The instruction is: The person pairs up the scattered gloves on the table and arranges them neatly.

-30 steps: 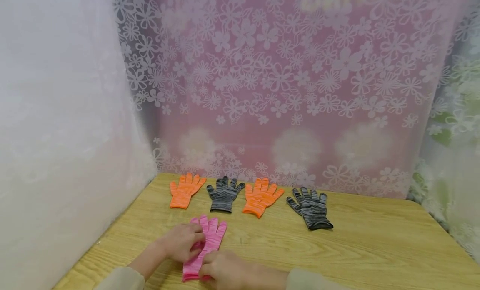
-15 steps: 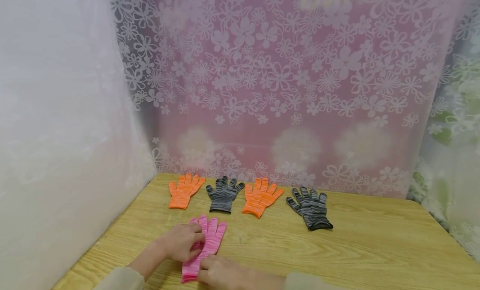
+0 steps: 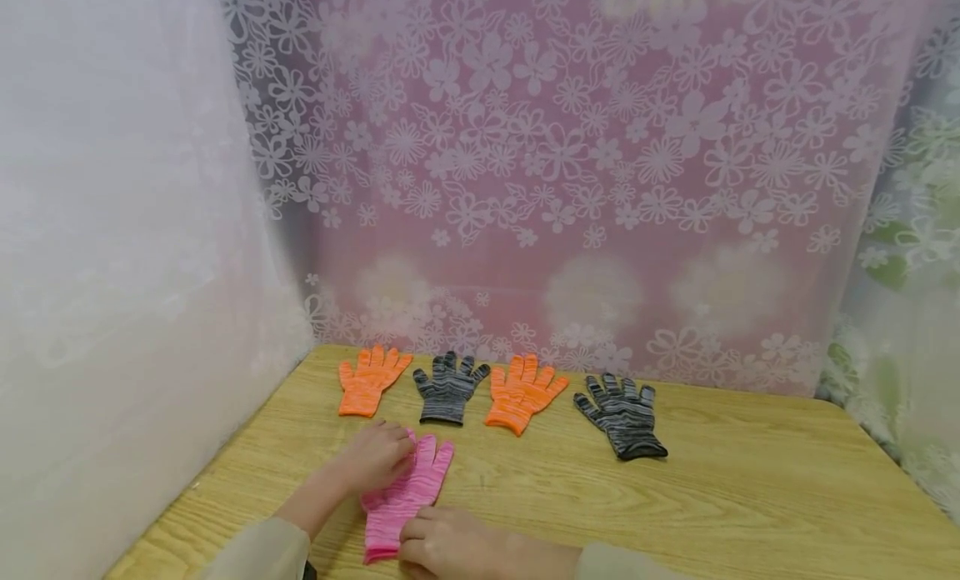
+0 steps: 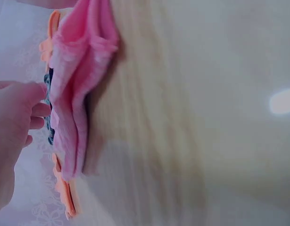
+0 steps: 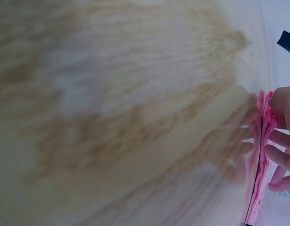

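A pink knitted glove (image 3: 405,497) lies on the wooden table in front of me, cuff toward me. My left hand (image 3: 375,457) rests over the upper left of this glove and covers part of its fingers. In the left wrist view, that hand's fingers (image 4: 37,110) are loosely bent at the glove's far side. At the cuff's right edge, my right hand (image 3: 450,542) pinches the fabric. The right wrist view shows the pink fabric (image 5: 262,155) bunched by the thumb, with the other fingers spread along it.
Behind the pink glove, a row of gloves lies flat: an orange glove (image 3: 365,384), a grey-black glove (image 3: 448,390), another orange glove (image 3: 522,394) and a larger grey-black glove (image 3: 622,417). A floral curtain (image 3: 562,188) borders the table's (image 3: 750,497) far edge.
My left hand has slid away from me, from the middle of the pink glove up to its fingers. The right hand stays at the cuff. The other gloves lie unmoved.
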`<state>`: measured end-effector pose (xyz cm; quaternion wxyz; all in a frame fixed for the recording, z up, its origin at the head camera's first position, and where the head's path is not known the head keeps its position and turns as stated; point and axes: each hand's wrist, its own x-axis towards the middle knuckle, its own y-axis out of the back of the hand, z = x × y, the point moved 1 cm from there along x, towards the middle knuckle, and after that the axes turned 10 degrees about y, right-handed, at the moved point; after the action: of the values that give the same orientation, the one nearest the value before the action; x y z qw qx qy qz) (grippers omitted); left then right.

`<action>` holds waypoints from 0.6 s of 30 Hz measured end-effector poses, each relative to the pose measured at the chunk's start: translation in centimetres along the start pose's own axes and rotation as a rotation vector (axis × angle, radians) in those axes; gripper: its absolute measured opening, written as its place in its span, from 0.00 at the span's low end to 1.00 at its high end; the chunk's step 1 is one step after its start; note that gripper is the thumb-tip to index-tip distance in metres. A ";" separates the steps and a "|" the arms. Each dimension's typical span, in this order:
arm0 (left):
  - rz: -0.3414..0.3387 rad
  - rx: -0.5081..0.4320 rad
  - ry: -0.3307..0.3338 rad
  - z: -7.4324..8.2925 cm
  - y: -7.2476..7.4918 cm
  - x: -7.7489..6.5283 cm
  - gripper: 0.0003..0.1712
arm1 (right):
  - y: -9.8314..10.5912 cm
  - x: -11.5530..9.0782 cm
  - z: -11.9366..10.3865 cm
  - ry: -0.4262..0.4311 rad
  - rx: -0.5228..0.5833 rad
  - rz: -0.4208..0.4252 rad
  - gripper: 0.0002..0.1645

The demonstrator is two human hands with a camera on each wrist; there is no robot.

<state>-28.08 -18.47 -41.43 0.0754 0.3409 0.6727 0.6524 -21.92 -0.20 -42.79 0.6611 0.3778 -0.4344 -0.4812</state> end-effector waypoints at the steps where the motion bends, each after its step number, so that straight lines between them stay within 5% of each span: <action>1: 0.004 0.002 0.016 0.0 0.0 0.3 0.07 | 0.0 0.0 0.0 0.005 -0.006 -0.007 0.07; 6: 0.003 0.006 0.094 0.4 -0.6 1.6 0.06 | 0.1 -0.2 0.2 0.010 0.062 -0.043 0.09; 13: 0.009 0.049 0.023 0.9 -1.6 2.5 0.10 | 0.4 -0.3 0.4 0.000 0.142 -0.080 0.12; 18: -0.023 0.034 0.054 0.9 -1.8 2.6 0.09 | 0.4 -0.3 0.4 0.002 0.160 -0.078 0.12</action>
<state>-30.17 -16.15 -42.32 0.0591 0.3165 0.6893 0.6490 -22.22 0.16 -42.31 0.6102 0.4465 -0.4556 -0.4699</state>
